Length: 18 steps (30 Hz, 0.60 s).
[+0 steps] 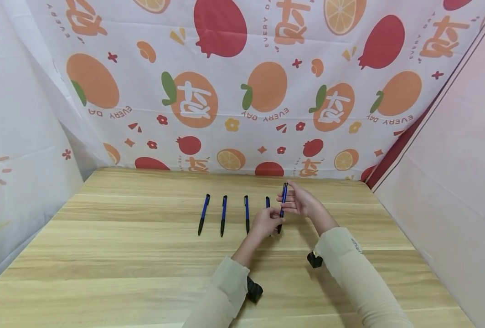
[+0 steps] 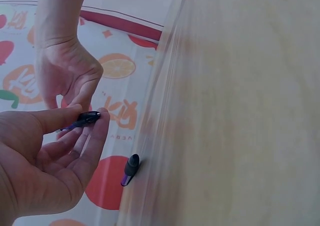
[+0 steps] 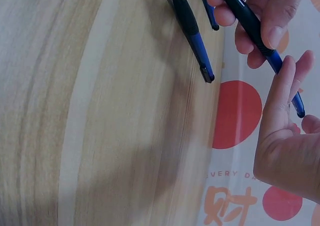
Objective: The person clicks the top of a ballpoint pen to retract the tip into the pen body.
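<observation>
A blue ballpoint pen with a black grip [image 1: 284, 195] is held upright-leaning between both hands over the table's right half. My left hand [image 1: 264, 223] pinches its black lower end between thumb and fingers, as the left wrist view also shows. At the upper end, my right hand [image 1: 306, 201] has its fingers against the blue barrel and its thumb by the top. Several matching pens lie in a row to the left, among them the leftmost pen [image 1: 203, 214] and a middle pen [image 1: 247, 210]. The nearest pen [image 1: 268, 201] is partly hidden behind my left hand.
The wooden table [image 1: 123, 255] ends at a fruit-printed cloth [image 1: 234, 123] hanging along its back edge. White sheets enclose the left and right sides. A black wrist device [image 1: 254, 290] shows at the left sleeve, another black device [image 1: 314, 259] at the right.
</observation>
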{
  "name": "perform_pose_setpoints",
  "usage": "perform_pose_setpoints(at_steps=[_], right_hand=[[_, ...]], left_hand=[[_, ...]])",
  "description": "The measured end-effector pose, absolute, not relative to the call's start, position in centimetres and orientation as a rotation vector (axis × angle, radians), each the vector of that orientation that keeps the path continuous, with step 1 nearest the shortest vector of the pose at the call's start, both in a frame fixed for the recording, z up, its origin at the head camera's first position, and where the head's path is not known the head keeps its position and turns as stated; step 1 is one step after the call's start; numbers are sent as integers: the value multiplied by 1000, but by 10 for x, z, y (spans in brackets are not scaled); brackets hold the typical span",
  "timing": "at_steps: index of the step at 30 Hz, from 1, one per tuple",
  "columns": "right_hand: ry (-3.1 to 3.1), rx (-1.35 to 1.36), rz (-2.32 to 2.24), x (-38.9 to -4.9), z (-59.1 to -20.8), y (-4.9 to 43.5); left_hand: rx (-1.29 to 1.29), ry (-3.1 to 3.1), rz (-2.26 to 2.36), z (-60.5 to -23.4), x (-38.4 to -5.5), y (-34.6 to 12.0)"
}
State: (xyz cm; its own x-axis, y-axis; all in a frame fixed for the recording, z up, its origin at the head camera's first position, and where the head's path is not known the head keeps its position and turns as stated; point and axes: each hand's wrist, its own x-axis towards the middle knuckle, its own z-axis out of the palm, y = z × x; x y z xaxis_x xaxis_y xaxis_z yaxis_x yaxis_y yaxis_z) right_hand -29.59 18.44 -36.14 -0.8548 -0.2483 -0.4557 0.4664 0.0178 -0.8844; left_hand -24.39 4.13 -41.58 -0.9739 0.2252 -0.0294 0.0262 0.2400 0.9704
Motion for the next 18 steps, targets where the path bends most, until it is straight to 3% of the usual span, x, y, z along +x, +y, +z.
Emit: perform_pose_setpoints(at_steps=[18], right_hand=[[1886, 300, -1854, -306, -368, 184]], left_hand=[[240, 2335, 1830, -411, -243, 38]])
